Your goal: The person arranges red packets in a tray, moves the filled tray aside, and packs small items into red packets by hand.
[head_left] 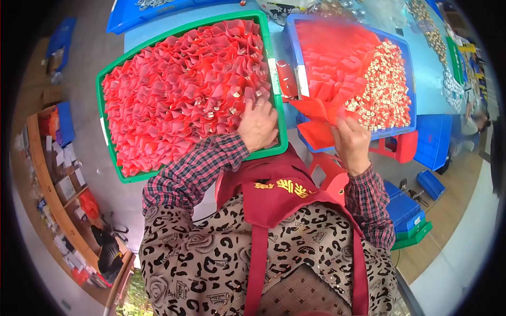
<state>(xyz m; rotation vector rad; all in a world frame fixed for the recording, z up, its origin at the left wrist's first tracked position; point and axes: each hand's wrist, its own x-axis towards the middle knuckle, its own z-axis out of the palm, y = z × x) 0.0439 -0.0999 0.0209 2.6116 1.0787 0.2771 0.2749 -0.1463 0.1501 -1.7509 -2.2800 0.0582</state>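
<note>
Toward 10 o'clock from the right hand [352, 138], a red fabric strip [321, 109] runs out from the fingertips, its long axis lying roughly from 4 to 10 o'clock. Thumb and fingers pinch its near end at the near edge of the blue tray [412, 95], with a loose red flap [316, 135] hanging at 9 o'clock. Beyond, red fabric sheets [334, 58] fill the tray's left part, and small pale-gold pieces [387, 87] lie toward 1 o'clock.

At 10 o'clock from the right hand, across the gap between the trays, the left hand [258, 122] reaches over the near right corner of the green tray [283, 131]. Its fingers are bent and slightly spread, tips among folded red fabric pieces [179, 100]; whether they grip one, I cannot tell. The right hand is the nearer to the strip. Its forearm rises from 5 o'clock; the left one comes from 8 o'clock, palm down.
</note>
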